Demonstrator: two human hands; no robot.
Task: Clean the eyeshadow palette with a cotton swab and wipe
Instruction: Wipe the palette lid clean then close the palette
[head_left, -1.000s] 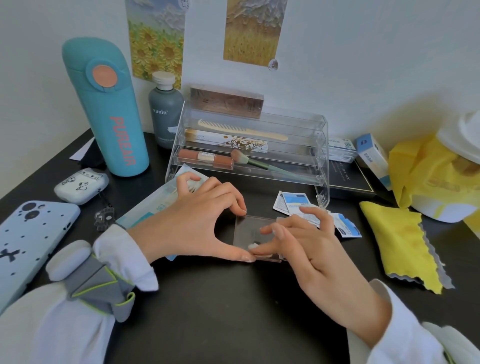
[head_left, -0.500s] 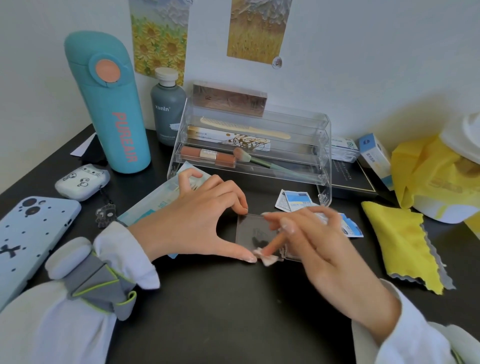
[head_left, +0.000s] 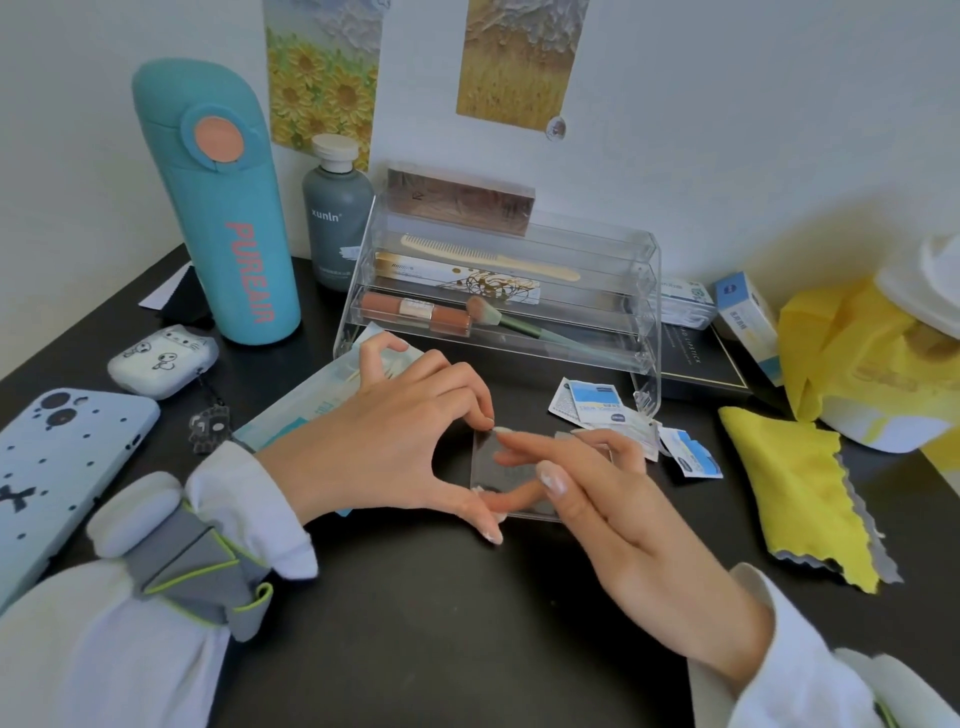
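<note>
head view: the eyeshadow palette (head_left: 501, 467), a small clear flat case, lies on the black desk (head_left: 441, 623) near the middle, in front of the acrylic organizer (head_left: 498, 291). my left hand (head_left: 395, 441) pinches its left edge, thumb at the near corner and forefinger at the far one. my right hand (head_left: 587, 493) lies over its right part, fingers nearly straight and pressing on the lid; i cannot tell whether a wipe sits under them. i judge the case light, stiff and slick, likely to skate on the desk and brittle at the hinge, so the edges are the place to hold, never the lid's middle.
</note>
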